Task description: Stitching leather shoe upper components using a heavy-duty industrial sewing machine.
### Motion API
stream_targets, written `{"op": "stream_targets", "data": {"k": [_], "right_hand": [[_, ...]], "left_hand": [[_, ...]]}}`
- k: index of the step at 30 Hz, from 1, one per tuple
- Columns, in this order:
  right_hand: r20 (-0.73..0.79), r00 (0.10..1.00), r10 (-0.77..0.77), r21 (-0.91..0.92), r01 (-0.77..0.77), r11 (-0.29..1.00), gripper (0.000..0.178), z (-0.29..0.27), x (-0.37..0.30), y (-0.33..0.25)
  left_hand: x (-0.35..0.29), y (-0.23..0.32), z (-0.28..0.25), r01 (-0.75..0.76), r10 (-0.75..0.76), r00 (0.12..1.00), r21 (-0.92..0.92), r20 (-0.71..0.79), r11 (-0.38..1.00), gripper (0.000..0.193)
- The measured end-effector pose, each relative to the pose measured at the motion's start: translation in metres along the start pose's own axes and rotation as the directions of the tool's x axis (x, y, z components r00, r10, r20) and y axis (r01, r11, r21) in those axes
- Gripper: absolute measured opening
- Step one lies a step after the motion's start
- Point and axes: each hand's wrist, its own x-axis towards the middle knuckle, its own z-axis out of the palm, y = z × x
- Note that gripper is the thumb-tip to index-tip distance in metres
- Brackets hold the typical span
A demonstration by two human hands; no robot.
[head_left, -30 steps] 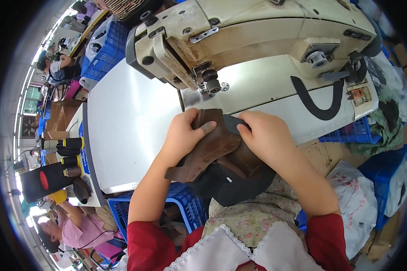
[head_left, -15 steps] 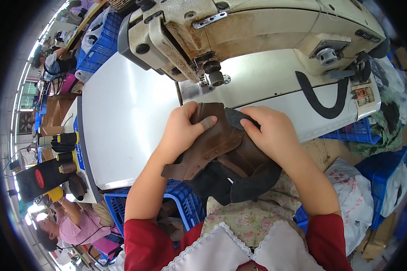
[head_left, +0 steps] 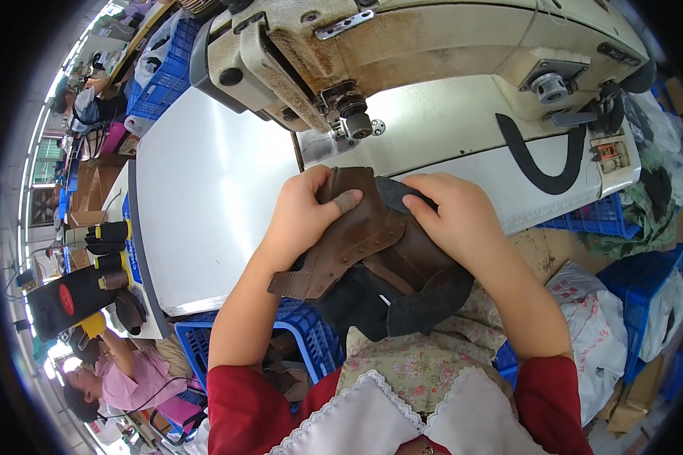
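Between my hands is a brown leather shoe upper with stitched seams, a row of small studs or eyelets and a dark lining hanging below. My left hand pinches its upper left edge, the thumb on the leather and a wrapping round one digit. My right hand is closed on a dark grey strip lying against the upper's top right edge. The fingers behind the leather are hidden. Just beyond the upper stands the sewing machine, its presser area apart from the work.
A black U-shaped strip lies on the machine bed at right. The white tabletop extends left. Blue crates and a white plastic bag stand below the table. At far left a person in pink sits by another bench.
Both hands keep their hold, and the shoe upper has shifted very slightly up and left in view. The machine also sits slightly differently, so the view itself has moved a little.
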Motion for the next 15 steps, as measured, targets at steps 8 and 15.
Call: {"op": "stream_targets", "data": {"k": [8, 15], "right_hand": [[-0.001, 1.000, -0.001, 0.013, 0.001, 1.000, 0.021, 0.0004, -0.0003, 0.0010], [0.018, 1.000, 0.015, 0.034, -0.015, 0.999, 0.020, -0.0014, -0.0004, 0.0007]], "left_hand": [[0.0012, -0.0027, -0.0006, -0.005, 0.005, 1.000, 0.043, 0.005, 0.999, 0.033], [0.0011, -0.0036, 0.0010, 0.001, -0.001, 1.000, 0.011, 0.002, 1.000, 0.033]]}}
